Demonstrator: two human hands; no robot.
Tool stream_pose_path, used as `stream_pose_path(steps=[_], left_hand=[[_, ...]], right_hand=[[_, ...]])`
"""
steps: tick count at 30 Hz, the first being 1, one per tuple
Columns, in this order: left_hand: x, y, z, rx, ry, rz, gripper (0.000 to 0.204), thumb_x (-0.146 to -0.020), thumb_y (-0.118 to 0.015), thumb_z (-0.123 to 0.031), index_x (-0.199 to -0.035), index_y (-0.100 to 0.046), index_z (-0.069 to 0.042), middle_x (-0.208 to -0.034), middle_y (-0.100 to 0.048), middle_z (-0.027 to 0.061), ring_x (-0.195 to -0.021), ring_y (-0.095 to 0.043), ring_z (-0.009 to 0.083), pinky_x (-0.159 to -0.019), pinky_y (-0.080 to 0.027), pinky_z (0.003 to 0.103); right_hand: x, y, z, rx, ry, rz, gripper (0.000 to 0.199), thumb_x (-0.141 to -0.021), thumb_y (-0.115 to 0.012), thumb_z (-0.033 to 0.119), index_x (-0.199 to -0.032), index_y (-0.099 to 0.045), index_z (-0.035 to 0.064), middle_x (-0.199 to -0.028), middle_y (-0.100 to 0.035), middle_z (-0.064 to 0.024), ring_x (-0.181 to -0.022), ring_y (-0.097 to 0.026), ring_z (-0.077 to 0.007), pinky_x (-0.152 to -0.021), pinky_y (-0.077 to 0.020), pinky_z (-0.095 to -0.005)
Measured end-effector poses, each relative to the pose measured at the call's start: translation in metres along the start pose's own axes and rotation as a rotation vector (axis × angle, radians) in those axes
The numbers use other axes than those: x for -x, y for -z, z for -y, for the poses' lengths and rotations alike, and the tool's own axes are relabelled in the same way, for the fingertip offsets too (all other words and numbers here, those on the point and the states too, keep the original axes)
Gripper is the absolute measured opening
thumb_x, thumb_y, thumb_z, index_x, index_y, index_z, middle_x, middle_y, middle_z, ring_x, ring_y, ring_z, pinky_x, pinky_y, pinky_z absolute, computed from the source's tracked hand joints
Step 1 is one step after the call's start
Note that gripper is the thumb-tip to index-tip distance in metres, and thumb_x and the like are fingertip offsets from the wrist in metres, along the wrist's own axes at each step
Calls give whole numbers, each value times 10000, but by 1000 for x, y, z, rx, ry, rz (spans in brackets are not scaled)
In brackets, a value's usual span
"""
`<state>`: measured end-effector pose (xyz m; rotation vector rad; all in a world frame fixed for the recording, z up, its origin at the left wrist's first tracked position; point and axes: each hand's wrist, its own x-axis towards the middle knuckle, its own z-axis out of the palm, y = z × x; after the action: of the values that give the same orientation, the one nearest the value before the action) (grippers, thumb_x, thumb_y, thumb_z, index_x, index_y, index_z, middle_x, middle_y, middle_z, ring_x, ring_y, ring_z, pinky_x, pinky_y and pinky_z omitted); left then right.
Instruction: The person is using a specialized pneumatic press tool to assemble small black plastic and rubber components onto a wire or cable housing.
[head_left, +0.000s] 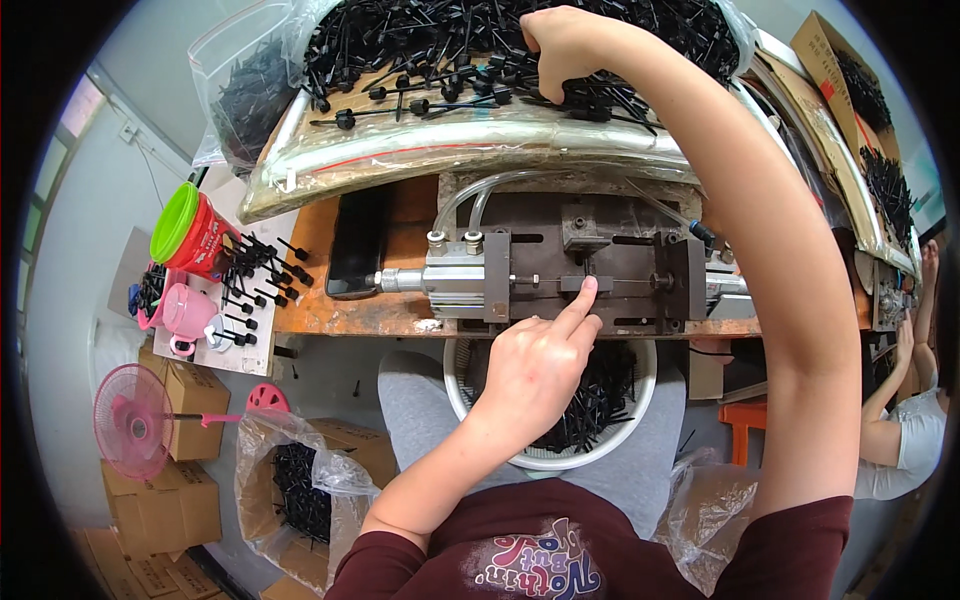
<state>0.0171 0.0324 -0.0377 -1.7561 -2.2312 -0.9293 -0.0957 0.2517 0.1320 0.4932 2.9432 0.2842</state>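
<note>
- Loading step is underway, judged: one black part point(587, 283) is sitting in the press fixture point(600, 272) at bench centre.
- Left hand point(535, 370) is curling loosely, index fingertip pressing that part; nothing gripped.
- Right hand point(560, 45) is pinching among the pile point(420, 50) at the bench's far edge; exact grasp unclear.
- Next move is calling for an aligned fresh part.

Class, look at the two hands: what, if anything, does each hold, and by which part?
Left hand holds nothing; its fingertip presses the press fixture. Right hand reaches into the black pins; grip hidden.
</note>
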Motion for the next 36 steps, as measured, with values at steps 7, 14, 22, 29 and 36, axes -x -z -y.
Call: stream_pose_path(steps=[7, 14, 22, 29, 36], left_hand=[[1, -1, 1, -9, -8, -2, 259, -681, -746, -66, -919, -644, -52, -1237, -626, 112, -659, -662, 246, -619, -536, 325], [6, 7, -7, 73, -48, 1, 250, -703, -746, -80, -935, -658, -54, -1225, -632, 114, -641, -654, 232, -596, -531, 317], [42, 14, -17, 280, -102, 145, 211, -736, -741, -109, -928, -676, -49, -1223, -633, 102, -651, -656, 227, -600, -534, 301], [67, -12, -13, 333, -92, 266, 180, -773, -717, -144, -925, -677, -58, -1231, -630, 85, -702, -678, 228, -631, -550, 311], [93, -41, -2, 345, -23, 410, 190, -785, -695, -146, -956, -687, -63, -1235, -630, 77, -776, -693, 248, -664, -562, 339]], right_hand=[[27, 21, 3, 64, 138, -10, 604, -598, -875, 211, -1122, -645, 16, -1085, -661, -166, -1010, -623, -322, -839, -529, -404], [-16, -17, 5, 118, 89, -115, 321, -457, -826, 110, -700, -686, -47, -769, -688, -178, -781, -696, -274, -646, -572, -378], [-4, -14, 13, 154, 138, -88, 326, -462, -825, 101, -709, -683, -56, -775, -686, -181, -767, -692, -285, -644, -571, -367], [-20, -25, -12, -31, 126, -238, 706, -447, -818, 67, -1117, -636, -59, -1025, -674, -204, -963, -664, -308, -772, -565, -373], [-7, 3, -51, -366, -15, -338, 790, -469, -890, 262, -1145, -636, -59, -1112, -656, -229, -1033, -639, -306, -860, -531, -340]])
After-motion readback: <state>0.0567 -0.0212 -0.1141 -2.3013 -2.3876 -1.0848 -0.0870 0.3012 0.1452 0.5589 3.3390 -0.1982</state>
